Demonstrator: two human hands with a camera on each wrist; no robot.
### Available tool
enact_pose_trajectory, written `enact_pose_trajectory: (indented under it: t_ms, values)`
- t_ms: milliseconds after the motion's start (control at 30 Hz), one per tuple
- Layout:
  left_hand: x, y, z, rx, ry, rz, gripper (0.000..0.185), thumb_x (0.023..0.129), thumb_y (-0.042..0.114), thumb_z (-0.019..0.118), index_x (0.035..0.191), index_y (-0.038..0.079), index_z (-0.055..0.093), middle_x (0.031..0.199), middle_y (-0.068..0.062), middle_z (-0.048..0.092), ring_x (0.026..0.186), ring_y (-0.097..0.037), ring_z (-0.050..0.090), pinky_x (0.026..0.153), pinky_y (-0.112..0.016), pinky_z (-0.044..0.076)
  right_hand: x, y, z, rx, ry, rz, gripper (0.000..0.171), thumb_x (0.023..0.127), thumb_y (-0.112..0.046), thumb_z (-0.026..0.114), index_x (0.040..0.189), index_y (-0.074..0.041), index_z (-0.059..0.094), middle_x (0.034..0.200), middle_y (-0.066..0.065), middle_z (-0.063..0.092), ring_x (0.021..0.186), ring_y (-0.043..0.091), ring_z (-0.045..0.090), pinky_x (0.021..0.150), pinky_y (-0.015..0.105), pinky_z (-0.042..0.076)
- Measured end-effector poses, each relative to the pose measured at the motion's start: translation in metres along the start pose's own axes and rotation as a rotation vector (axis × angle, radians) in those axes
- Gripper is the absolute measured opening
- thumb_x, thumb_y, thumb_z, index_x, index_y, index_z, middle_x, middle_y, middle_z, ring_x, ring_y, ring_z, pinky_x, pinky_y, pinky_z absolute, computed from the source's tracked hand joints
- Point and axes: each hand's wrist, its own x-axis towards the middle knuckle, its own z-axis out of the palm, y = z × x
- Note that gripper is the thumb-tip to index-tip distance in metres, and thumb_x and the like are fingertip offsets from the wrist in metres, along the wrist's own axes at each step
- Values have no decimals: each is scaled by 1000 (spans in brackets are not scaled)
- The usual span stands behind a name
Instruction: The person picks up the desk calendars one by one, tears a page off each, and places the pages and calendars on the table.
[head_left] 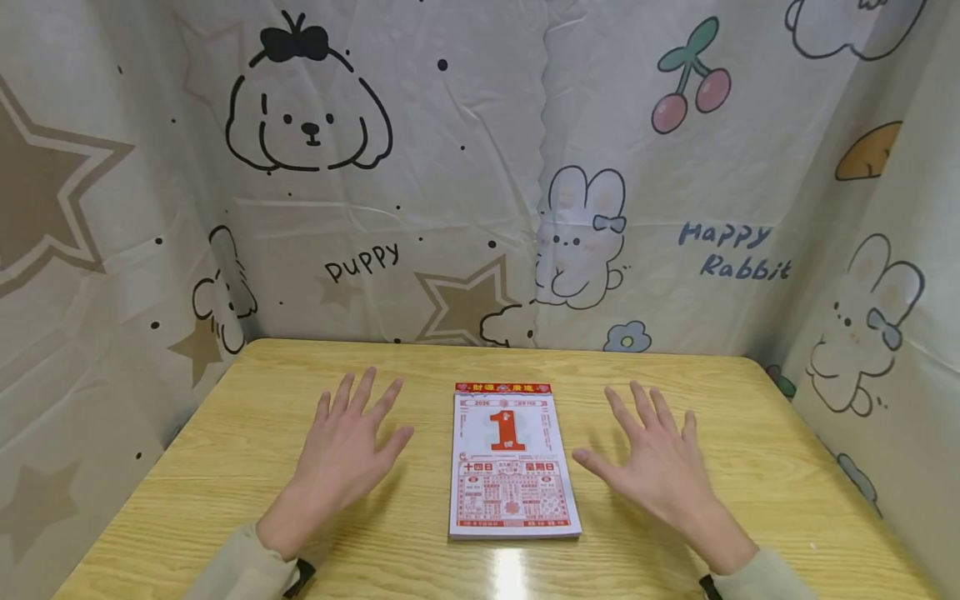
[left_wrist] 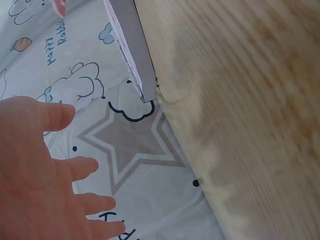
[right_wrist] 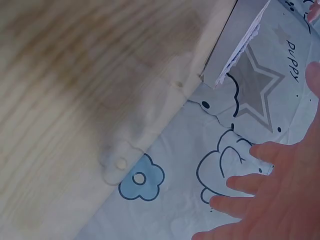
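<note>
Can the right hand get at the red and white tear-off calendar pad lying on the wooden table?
Probably yes. The right hand hovers open just beside the red and white tear-off calendar pad, with only bare wooden table between them.

This looks like a small curtained booth set up in a home or study corner rather than a shop or workshop; a pale wood-grain counter (head_left: 247, 433) with rounded corners fills the floor of the view; hung close behind it and along both its sides is a creased cartoon cloth (head_left: 465, 167), printed with a puppy, rabbits, cherries, stars and the words "Puppy" and "Happy Rabbit"; the cloth meets the counter's far edge with no gap; near the middle of the counter lies a tear-off calendar (head_left: 513, 462), a household thing, showing a large red 1.
</note>
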Motion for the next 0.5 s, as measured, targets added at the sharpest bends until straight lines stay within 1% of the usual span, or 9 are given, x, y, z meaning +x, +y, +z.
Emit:
enact_pose_trajectory:
  t_ms: [133, 267, 367, 433, 500]
  values:
    - [-1, 0, 2, -15, 0, 4, 68, 106, 54, 54, 163, 19, 44, 168, -23, 31, 153, -50, 24, 121, -74, 22, -5, -3, 1, 1, -2, -11, 104, 89, -84, 55, 164, -14, 40, 168, 27, 27, 152, 54, 23, 116, 84, 7]
    - [-2, 0, 3, -35, 1, 7, 70, 106, 55, 54, 163, 18, 42, 167, -24, 30, 152, -51, 27, 120, -74, 24, -8, -7, 1, 12, 0, -30, 103, 89, -84, 55, 163, -14, 41, 166, 27, 31, 150, 54, 28, 117, 82, 13]
    - [-2, 0, 5, -67, -8, 4, 72, 105, 55, 56, 164, 17, 41, 167, -25, 30, 150, -51, 30, 119, -74, 27, -10, -10, 3, 39, -2, -46, 103, 89, -83, 57, 164, -14, 40, 166, 26, 32, 148, 54, 33, 118, 78, 22]
    - [-2, 1, 7, -128, -28, -6, 73, 105, 53, 58, 165, 16, 39, 167, -26, 30, 149, -51, 33, 118, -73, 31, -11, -13, 4, 62, -5, -54, 103, 89, -83, 58, 164, -15, 40, 166, 25, 33, 145, 54, 37, 115, 76, 30]
    - [-1, 1, 8, -209, -69, -29, 74, 105, 53, 59, 166, 16, 37, 166, -27, 30, 147, -52, 36, 116, -72, 35, -12, -16, 6, 90, -12, -58, 103, 87, -84, 59, 164, -16, 41, 165, 24, 36, 142, 52, 42, 111, 76, 37]
